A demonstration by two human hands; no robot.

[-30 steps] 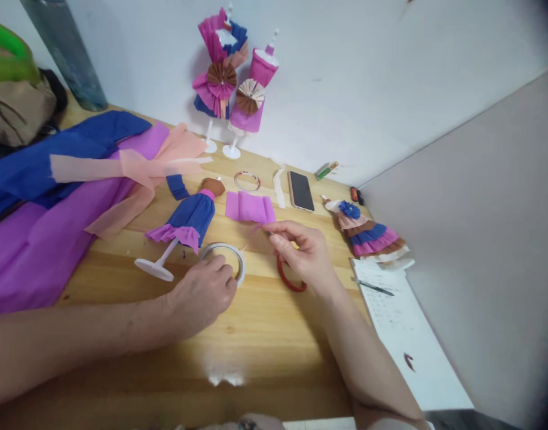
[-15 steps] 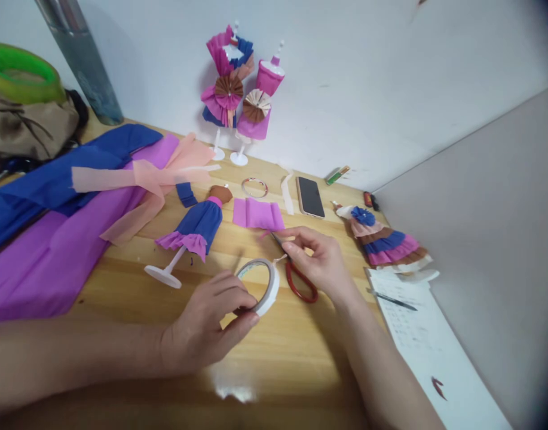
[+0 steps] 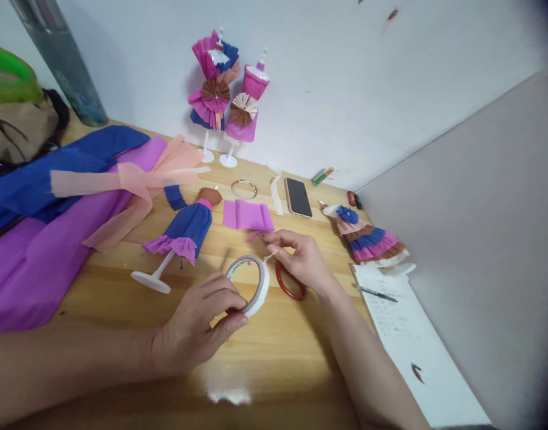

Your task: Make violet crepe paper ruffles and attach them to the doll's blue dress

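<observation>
A roll of white tape (image 3: pixel 261 292) stands tilted in my left hand (image 3: pixel 197 319), whose thumb and fingers grip its lower rim. A short loose end of tape (image 3: pixel 269 255) runs from the top of the roll to my right hand (image 3: pixel 300 257), closed in a pinch on it. Under that hand lie scissors with red handles (image 3: pixel 296 292), their blades mostly hidden. Just beyond the fingertips is a folded piece of purple crepe paper (image 3: pixel 248 215). To the left, a small dress form in a blue and purple skirt (image 3: pixel 186 227) leans over its white base.
Blue, purple and peach crepe paper (image 3: pixel 89 251) covers the left side. Two dressed forms (image 3: pixel 215 89) stand by the wall. A phone (image 3: pixel 297 197), a bracelet (image 3: pixel 244 189) and a white strip (image 3: pixel 276 192) lie behind. At right are a tiered dress (image 3: pixel 367 239) and a written sheet with a pen (image 3: pixel 379 294).
The camera has turned slightly right, so the scene sits further left. Both hands keep nearly the same pose around the tape.
</observation>
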